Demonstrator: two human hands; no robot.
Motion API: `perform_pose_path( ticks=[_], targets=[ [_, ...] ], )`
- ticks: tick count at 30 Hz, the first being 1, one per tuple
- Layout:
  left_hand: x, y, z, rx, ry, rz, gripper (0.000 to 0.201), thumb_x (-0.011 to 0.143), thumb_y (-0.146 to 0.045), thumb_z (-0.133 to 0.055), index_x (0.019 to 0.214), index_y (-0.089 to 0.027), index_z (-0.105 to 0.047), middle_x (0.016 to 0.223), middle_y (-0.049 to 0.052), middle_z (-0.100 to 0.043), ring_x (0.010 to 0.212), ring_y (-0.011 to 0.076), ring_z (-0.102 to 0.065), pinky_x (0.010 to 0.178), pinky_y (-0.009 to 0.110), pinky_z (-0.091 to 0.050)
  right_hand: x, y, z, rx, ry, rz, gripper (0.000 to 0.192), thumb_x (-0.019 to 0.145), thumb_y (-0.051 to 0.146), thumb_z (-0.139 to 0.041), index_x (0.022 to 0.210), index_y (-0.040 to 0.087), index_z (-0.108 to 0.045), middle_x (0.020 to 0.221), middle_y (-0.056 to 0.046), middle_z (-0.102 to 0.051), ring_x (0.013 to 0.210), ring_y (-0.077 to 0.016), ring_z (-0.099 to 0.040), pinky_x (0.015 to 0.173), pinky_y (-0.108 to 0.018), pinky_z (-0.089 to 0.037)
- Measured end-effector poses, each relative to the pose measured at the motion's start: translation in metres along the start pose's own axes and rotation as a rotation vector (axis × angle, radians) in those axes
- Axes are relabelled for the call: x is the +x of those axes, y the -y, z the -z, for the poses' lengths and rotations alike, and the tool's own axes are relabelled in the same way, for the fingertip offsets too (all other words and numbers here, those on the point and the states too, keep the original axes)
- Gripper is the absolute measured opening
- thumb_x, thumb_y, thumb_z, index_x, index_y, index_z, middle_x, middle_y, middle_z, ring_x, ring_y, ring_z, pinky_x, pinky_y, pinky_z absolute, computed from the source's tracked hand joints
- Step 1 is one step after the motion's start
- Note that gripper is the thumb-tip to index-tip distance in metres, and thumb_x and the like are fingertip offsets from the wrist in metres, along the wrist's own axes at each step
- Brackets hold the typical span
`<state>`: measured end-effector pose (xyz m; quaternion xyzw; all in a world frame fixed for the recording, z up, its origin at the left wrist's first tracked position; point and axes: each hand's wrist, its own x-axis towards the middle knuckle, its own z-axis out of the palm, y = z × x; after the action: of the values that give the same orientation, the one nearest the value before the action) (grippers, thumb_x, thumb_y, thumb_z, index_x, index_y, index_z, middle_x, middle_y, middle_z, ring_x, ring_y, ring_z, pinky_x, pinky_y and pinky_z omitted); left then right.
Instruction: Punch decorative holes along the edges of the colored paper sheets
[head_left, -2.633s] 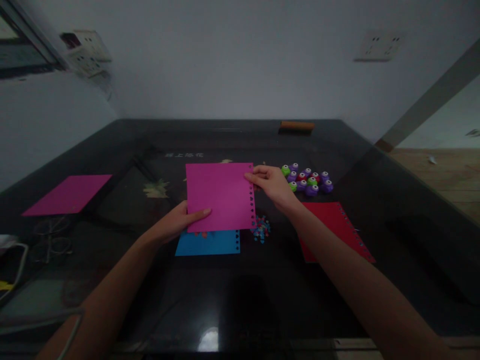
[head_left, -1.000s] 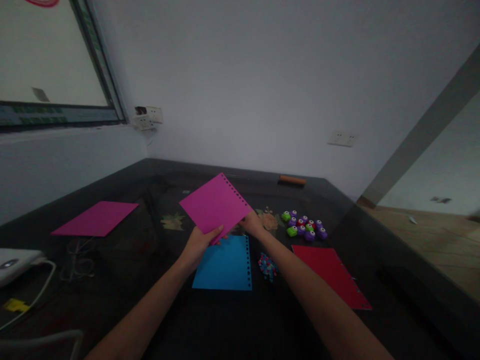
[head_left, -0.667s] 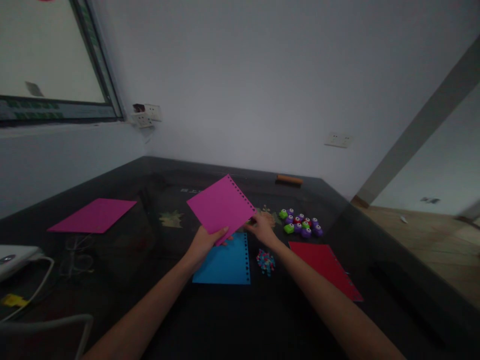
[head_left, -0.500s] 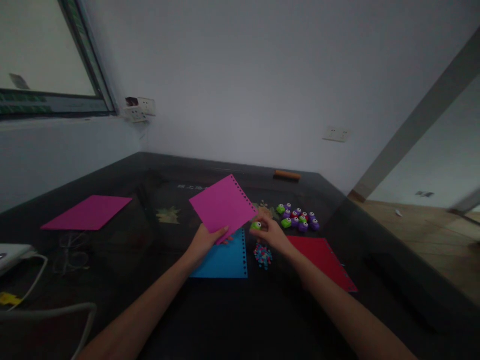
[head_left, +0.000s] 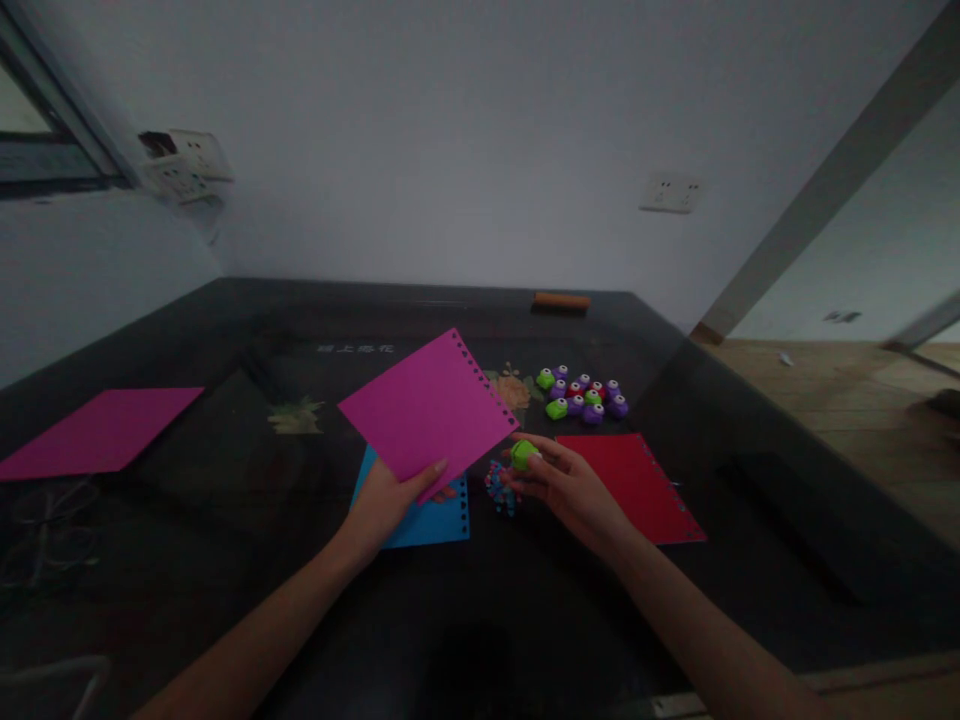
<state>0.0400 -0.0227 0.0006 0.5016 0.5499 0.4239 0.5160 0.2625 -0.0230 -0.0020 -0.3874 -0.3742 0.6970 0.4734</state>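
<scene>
My left hand pinches the near corner of a pink sheet with punched holes along its right edge, held tilted above the table. Under it lies a blue sheet, also with punched holes, partly covered by the pink one and my hand. My right hand is closed around a small green toy at the fingertips, close to the pink sheet's right corner. Just left of those fingers, a spiky blue-and-pink ball sits on the table, partly hidden.
Several purple, green and red one-eyed toys cluster beyond my right hand. A red sheet lies under my right forearm. Another pink sheet and a pair of glasses lie left. A brown roll rests at the back.
The view has shifted, so the table items appear further left and higher. The green toy has turned in my right fingers, and its eye no longer shows. My left hand keeps the pink sheet.
</scene>
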Motion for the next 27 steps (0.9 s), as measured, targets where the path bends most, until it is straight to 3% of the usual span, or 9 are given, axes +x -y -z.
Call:
perform_pose_path(
  ticks=[5, 11, 17, 27],
  targets=[
    [-0.005, -0.002, -0.003, 0.064, 0.007, 0.017, 0.021, 0.071, -0.035, -0.066, 0.062, -0.017, -0.065, 0.057, 0.008, -0.069, 0.054, 0.0216, -0.064, 0.057, 0.031, -0.052, -0.002, 0.001, 0.003, 0.034, 0.020, -0.029, 0.036, 0.070, 0.033, -0.073, 0.103, 0.023, -0.065, 0.106, -0.007, -0.065, 0.085, -0.0187, -0.067, 0.082, -0.037, -0.053],
    [-0.008, 0.002, -0.004, 0.139, -0.015, 0.059, 0.020, 0.070, -0.038, -0.066, 0.064, -0.019, -0.067, 0.061, 0.007, -0.071, 0.059, 0.0237, -0.066, 0.063, 0.035, -0.054, -0.002, -0.005, 0.001, 0.068, -0.049, -0.036, 0.036, 0.065, 0.029, -0.077, 0.099, 0.022, -0.066, 0.101, -0.006, -0.067, 0.081, -0.0190, -0.068, 0.080, -0.036, -0.054],
    [-0.011, 0.000, -0.004, 0.234, -0.061, 0.051, 0.020, 0.067, -0.039, -0.069, 0.070, -0.019, -0.069, 0.068, 0.008, -0.072, 0.071, 0.0278, -0.068, 0.079, 0.040, -0.052, -0.006, -0.008, -0.006, 0.107, -0.101, -0.053, 0.035, 0.058, 0.026, -0.081, 0.089, 0.018, -0.065, 0.090, -0.005, -0.068, 0.075, -0.0186, -0.068, 0.076, -0.034, -0.054],
    [-0.012, -0.004, -0.005, 0.286, -0.036, 0.024, 0.026, 0.065, -0.047, -0.068, 0.061, -0.022, -0.068, 0.064, 0.007, -0.072, 0.070, 0.0288, -0.068, 0.079, 0.042, -0.053, -0.007, -0.009, -0.008, 0.117, -0.107, -0.042, 0.036, 0.058, 0.024, -0.081, 0.090, 0.019, -0.063, 0.089, -0.004, -0.067, 0.075, -0.0172, -0.068, 0.076, -0.033, -0.054]
  ],
)
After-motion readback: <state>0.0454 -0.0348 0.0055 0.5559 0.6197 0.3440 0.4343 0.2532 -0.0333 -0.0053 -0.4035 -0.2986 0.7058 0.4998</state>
